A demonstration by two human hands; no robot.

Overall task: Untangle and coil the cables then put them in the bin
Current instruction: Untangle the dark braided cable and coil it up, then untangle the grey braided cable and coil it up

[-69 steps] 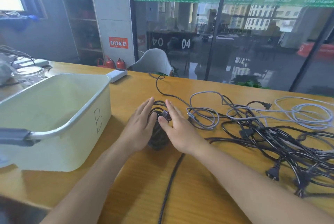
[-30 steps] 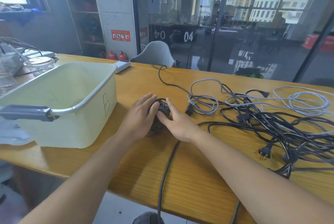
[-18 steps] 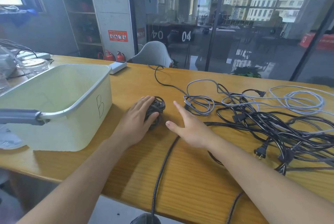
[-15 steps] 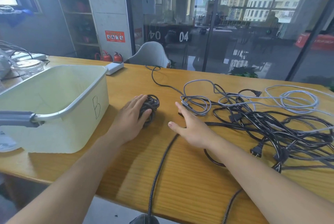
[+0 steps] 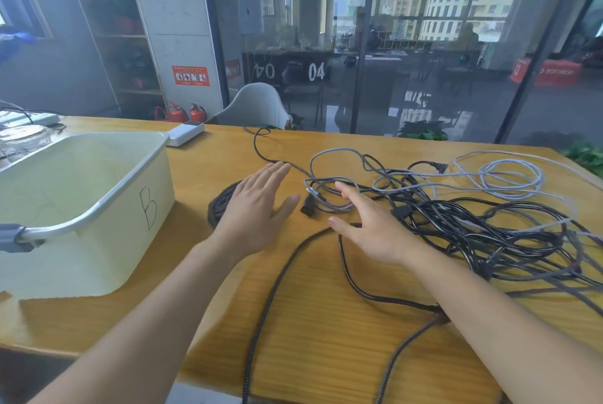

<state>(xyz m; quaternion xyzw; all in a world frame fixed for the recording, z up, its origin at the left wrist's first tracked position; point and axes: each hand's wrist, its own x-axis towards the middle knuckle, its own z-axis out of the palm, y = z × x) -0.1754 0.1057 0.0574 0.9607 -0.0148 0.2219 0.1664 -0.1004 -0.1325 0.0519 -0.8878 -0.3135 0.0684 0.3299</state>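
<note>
A small black cable coil (image 5: pixel 219 204) lies on the wooden table (image 5: pixel 313 322), mostly hidden under my left hand (image 5: pixel 257 204), whose fingers are straight and spread above it. My right hand (image 5: pixel 368 224) is flat and open, apart from the coil, beside a black plug (image 5: pixel 308 209) at the edge of the tangle. A big tangle of black cables (image 5: pixel 483 234) and grey cables (image 5: pixel 509 175) covers the table's right half. The pale bin (image 5: pixel 98 207) marked "B" stands at the left and looks empty.
A braided black cable (image 5: pixel 270 299) runs from near my right hand off the table's front edge. A white box (image 5: pixel 184 133) sits behind the bin. A grey chair (image 5: pixel 257 106) stands beyond the table, before a glass wall.
Both hands were cupped around the black coil; the right let go and moved right toward the tangle. My left hand, which still gripped the coil, has now opened flat over it.
</note>
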